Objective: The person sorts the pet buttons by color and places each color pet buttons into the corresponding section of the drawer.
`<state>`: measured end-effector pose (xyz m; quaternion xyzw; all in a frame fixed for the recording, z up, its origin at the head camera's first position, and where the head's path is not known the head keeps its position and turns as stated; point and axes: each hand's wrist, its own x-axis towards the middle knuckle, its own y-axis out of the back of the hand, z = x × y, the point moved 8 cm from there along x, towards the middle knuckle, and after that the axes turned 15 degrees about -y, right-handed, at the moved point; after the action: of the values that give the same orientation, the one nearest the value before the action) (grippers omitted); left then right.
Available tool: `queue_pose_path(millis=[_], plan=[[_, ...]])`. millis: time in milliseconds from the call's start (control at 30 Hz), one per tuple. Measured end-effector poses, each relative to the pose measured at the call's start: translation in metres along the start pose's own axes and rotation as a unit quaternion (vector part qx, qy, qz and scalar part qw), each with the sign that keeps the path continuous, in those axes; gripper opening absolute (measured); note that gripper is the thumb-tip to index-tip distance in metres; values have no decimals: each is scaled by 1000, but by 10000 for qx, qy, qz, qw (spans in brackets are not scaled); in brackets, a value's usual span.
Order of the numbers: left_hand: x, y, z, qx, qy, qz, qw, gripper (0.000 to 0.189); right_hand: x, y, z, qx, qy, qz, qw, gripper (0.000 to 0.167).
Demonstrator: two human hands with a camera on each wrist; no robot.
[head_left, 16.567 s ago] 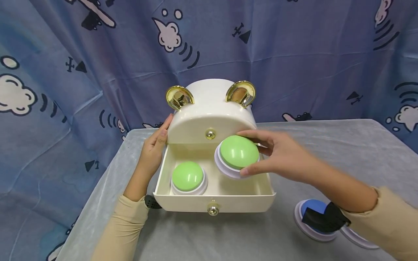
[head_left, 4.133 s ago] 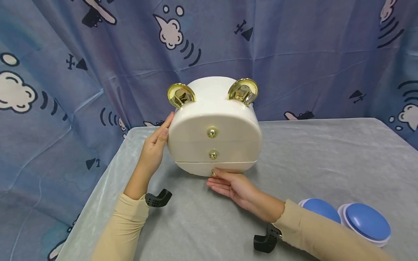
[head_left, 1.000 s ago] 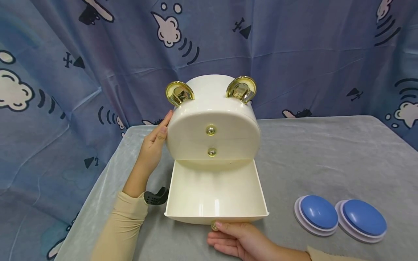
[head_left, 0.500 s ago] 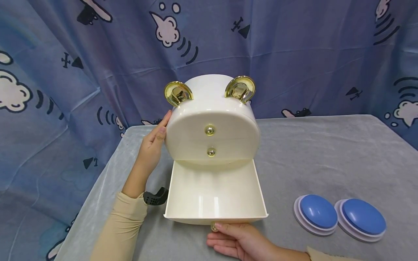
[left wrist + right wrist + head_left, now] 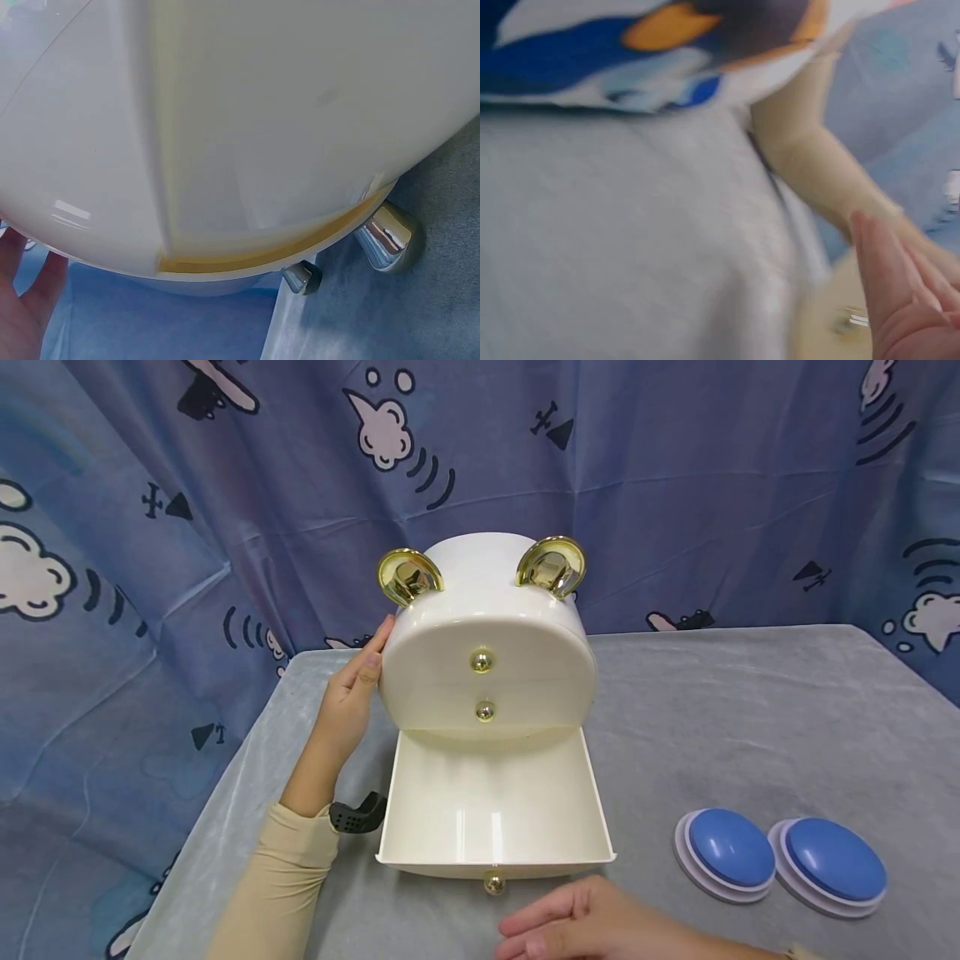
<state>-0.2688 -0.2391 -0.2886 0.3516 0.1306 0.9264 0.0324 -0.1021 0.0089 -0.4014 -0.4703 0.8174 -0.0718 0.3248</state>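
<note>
A white toy-like drawer cabinet (image 5: pixel 540 664) with gold ears stands mid-table. Its bottom drawer (image 5: pixel 495 793) is pulled out, with a bare cream inside. The two upper drawers, each with a round gold knob (image 5: pixel 482 661), are closed. My left hand (image 5: pixel 347 706) rests along the cabinet's left side, fingers straight; its fingers (image 5: pixel 46 296) reach the white shell in the left wrist view. My right hand (image 5: pixel 585 920) is just in front of and to the right of the bottom drawer's knob (image 5: pixel 494 883), apart from it, fingers extended and holding nothing.
Two round blue-domed push buttons (image 5: pixel 731 846) on pale bases sit side by side on the right of the grey cloth-covered table (image 5: pixel 750 718). Behind hangs a blue patterned curtain (image 5: pixel 675 510). A black wrist strap mount (image 5: pixel 358 814) sits near the drawer's left wall.
A green-domed button was set into the middle drawer beside another; that drawer was then closed. The bottom drawer was pulled out, and my right hand has let go of its knob. Left hand stayed.
</note>
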Motion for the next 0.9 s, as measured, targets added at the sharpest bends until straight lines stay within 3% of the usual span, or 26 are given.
queue_pose_path(millis=[133, 267, 400, 533, 633, 767, 867, 900], plan=[[0, 0, 1, 13, -11, -6, 10000, 47, -24, 6, -17, 206, 439, -452, 9978, 41], [1, 0, 1, -10, -26, -10, 10000, 46, -44, 21, -27, 79, 751, -324, 9966, 35], [1, -1, 1, -31, -34, -29, 10000, 47, -60, 42, -29, 187, 865, 75, 9960, 35], [2, -2, 1, -36, -34, -30, 10000, 47, -78, 71, -25, 272, 563, 1042, 9926, 36], [2, -2, 2, -18, -29, -18, 10000, 47, -95, 93, -18, 206, 166, 2085, 9777, 44], [2, -1, 2, -10, -20, -16, 10000, 47, -115, 116, -12, -24, -83, 3333, 9428, 56], [1, 0, 1, -13, 0, -6, 10000, 47, -125, 131, -5, -209, -281, 3912, 9196, 62], [1, 0, 1, -19, 5, 2, 10000, 47, -127, 136, -3, -240, -292, 3993, 9161, 63]])
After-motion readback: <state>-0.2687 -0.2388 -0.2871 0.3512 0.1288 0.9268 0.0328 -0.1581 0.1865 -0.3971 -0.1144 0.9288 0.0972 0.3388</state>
